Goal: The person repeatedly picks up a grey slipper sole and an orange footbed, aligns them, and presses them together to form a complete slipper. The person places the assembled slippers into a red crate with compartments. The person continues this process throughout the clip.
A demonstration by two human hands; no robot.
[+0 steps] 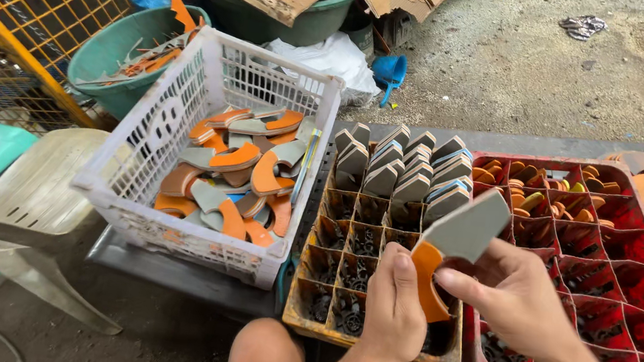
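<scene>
My left hand and my right hand together hold one flat piece, grey on top with an orange curved edge, above a yellow compartment crate. The left thumb presses the orange end; the right fingers pinch the grey part. The crate's far cells hold upright grey pieces; its near cells look dark.
A white plastic basket of loose grey-and-orange pieces sits to the left. A red compartment crate lies to the right, with small orange bits in its far cells. Green tubs, plastic chairs, a yellow mesh fence and cardboard stand behind.
</scene>
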